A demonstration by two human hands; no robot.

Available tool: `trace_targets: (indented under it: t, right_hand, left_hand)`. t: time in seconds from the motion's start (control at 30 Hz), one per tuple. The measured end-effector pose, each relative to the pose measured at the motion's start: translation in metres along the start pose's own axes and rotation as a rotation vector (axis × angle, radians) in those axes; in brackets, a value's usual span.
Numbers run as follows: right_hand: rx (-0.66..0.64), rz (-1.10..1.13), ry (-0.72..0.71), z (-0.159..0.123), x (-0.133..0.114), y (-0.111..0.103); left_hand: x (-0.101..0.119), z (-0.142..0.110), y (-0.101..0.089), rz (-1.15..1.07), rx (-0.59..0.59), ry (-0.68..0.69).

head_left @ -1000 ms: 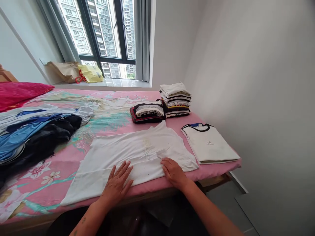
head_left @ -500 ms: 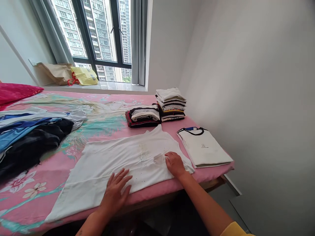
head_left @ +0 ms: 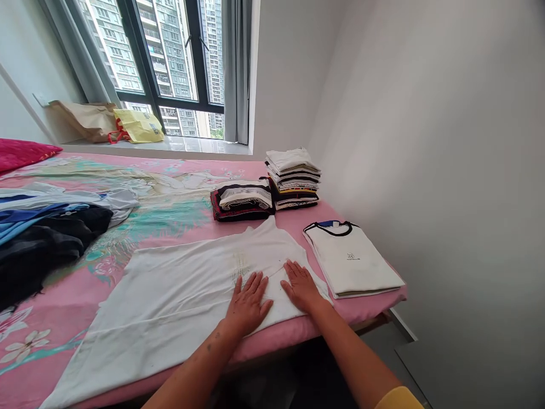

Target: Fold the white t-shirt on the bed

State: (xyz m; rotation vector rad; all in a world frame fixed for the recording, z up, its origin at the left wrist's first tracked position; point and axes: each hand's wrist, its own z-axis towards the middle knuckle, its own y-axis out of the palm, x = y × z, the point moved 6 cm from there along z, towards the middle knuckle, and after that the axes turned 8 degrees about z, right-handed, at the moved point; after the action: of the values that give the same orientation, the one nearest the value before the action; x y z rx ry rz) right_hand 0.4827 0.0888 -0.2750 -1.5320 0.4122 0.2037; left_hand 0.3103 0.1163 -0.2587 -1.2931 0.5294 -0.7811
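Far to the left of the left grip, loose clothes in white, blue and black lie heaped and unfolded. Under both grips is a white shirt, spread out, most of it reaching leftward; a long crease near its close edge suggests a strip turned in, so it seems only partly folded. The left grip lies palm down on it, released. Straight beyond that grip, a low stack looks folded and done. The right grip, just beside the left, is also flat on the shirt, released and clasping nothing. Beyond it stands a tall stack of folded garments, and to its right lies a neatly folded black-collared shirt.

All this rests on a bed with a pink floral sheet, its near edge just below the grips. Far beyond the left grip, leftward, are a red cushion, a brown paper bag, a yellow bag and a window; straight beyond hangs a grey curtain. Right of the right grip rises a plain wall.
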Motion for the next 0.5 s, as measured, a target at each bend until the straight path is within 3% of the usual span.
trace_targets:
  t: [0.13, 0.4, 0.5]
  right_hand:
    - [0.003, -0.054, 0.015, -0.001, 0.002, 0.006]
    - [0.057, -0.158, 0.003, -0.009, 0.005, 0.018]
    - [0.08, -0.186, -0.021, -0.008, 0.012, 0.027]
  left_hand:
    - [-0.001, -0.008, 0.008, 0.024, -0.001, 0.013]
    - [0.003, -0.019, -0.004, -0.077, -0.077, 0.016]
    - [-0.017, -0.033, -0.012, -0.083, -0.118, 0.01]
